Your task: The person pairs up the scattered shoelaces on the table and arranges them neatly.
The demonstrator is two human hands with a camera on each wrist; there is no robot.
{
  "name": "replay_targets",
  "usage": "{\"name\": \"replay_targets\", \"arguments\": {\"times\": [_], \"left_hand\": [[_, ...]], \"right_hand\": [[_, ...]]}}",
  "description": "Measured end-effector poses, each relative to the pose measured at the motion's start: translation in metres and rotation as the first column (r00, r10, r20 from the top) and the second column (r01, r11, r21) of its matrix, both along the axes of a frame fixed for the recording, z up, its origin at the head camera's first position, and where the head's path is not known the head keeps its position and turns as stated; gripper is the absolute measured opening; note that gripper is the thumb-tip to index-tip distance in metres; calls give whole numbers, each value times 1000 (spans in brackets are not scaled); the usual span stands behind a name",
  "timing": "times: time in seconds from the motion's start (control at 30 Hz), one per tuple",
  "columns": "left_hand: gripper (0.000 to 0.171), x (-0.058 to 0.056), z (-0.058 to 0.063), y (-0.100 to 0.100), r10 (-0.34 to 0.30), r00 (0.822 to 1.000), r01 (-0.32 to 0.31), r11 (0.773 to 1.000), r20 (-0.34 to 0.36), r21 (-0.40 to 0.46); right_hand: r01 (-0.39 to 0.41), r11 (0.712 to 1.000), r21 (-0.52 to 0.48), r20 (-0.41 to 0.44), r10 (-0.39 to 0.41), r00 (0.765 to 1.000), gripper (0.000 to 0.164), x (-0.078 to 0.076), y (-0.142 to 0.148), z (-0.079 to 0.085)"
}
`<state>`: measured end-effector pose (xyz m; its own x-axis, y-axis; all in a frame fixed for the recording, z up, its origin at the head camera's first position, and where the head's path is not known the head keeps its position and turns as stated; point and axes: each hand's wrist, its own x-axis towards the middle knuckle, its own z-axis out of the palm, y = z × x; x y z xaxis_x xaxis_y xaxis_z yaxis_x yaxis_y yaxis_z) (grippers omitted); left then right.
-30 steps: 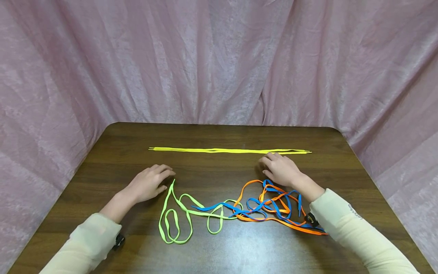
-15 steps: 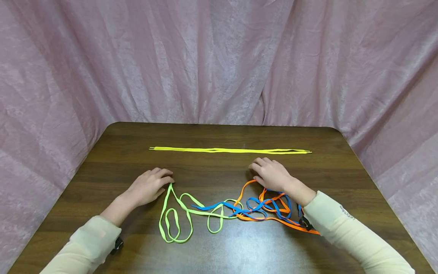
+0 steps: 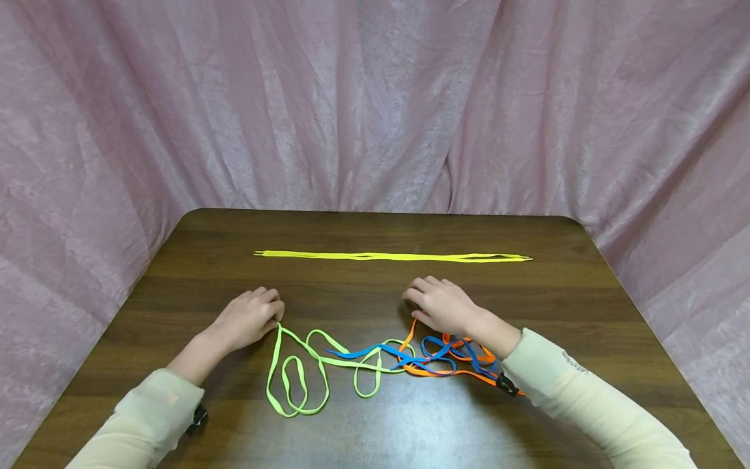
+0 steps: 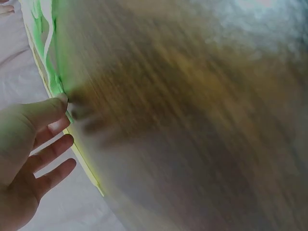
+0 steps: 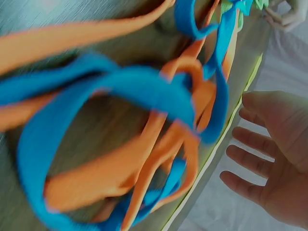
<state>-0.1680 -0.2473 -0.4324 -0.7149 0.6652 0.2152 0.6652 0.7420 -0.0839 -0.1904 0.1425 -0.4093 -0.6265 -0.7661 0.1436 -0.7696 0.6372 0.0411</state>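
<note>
Tabletop's far edge (image 3: 375,215) lies well beyond the left hand (image 3: 249,317) (pinching green lace (image 4: 56,86)) and loosely spread right hand (image 3: 443,306).

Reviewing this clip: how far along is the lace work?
Apparently done: the yellow lace lies stretched nearly straight across the table. In hand: the left hand pinches the green lace; the right hand seems to hold nothing. Likely left: the green lace, lying in loops, plus the orange lace and blue lace, tangled together.
</note>
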Motion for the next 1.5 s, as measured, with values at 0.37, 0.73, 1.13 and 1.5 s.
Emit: {"name": "replay_targets", "arguments": {"times": [0.37,0.73,1.13,1.5], "left_hand": [[22,5,2,-4,41,999,-42,999,20,27],[20,9,7,-18,53,998,-51,996,-27,69],[21,10,2,-43,121,993,-120,988,-1,102],[19,7,-2,-61,201,977,-209,971,75,117]], "right_hand": [[-142,990,-10,-46,141,989,23,11,-37,-4],[-277,961,0,-18,276,961,21,23,-70,-7],[-446,895,-18,-105,442,891,31,38,-96,-15],[-512,852,108,-170,523,835,24,56,-123,-17]]}}
